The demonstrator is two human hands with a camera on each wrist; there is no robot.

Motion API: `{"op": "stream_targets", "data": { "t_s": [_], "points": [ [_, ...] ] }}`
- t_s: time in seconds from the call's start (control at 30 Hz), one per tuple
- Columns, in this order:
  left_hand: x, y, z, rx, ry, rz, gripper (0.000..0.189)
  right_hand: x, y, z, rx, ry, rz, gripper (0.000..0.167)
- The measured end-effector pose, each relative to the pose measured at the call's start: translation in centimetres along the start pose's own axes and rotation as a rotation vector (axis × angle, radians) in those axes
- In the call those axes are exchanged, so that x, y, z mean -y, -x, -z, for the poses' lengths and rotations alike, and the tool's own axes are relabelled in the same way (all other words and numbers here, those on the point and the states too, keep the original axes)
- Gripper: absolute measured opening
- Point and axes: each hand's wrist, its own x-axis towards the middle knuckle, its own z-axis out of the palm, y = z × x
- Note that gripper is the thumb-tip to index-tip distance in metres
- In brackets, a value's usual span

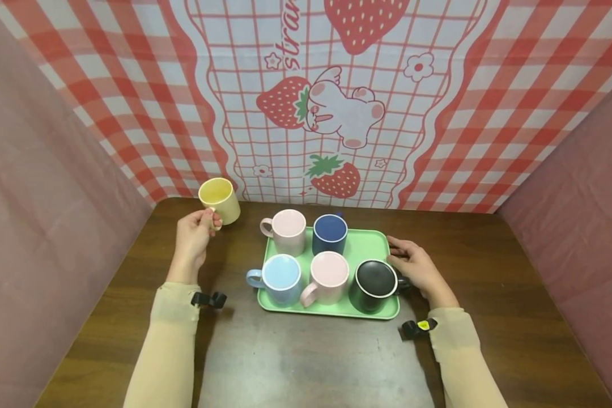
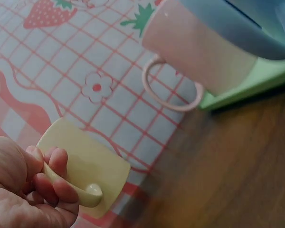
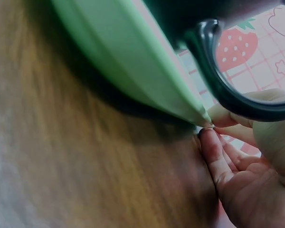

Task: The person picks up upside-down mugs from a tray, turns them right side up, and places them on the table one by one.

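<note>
My left hand (image 1: 192, 238) pinches the handle of a yellow mug (image 1: 228, 205) near the table's back left corner; whether the mug's base touches the table I cannot tell. Left of the tray's middle, a light blue mug (image 1: 281, 280) and a pink mug (image 1: 289, 232) have handles facing left. Another pink mug (image 1: 330, 277) and a dark blue mug (image 1: 330, 233) stand on the green tray (image 1: 364, 243) too. At its front right is a black mug (image 1: 374, 283). My right hand (image 1: 419, 266) touches the tray's right edge, fingers fairly straight, behind the black mug's handle (image 3: 218, 80).
The brown wooden table (image 1: 306, 362) reaches back to a strawberry-printed cloth (image 1: 336, 113). Pink curtains (image 1: 46, 187) hang at both sides. A black strap device (image 1: 209, 300) sits on each wrist. Light blue and pink handles stick out past the tray's left rim.
</note>
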Motion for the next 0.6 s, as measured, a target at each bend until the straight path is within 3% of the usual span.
{"op": "stream_targets", "data": {
  "t_s": [0.37,0.6],
  "points": [
    [1.5,-0.5,0.7,-0.105,-0.025,0.026,0.032,0.0,0.0,-0.1,0.0,0.004,0.01,0.058],
    [1.9,-0.5,1.1,-0.111,-0.032,0.039,0.032,0.0,0.0,-0.3,-0.005,-0.002,0.016,0.057]
  ]
}}
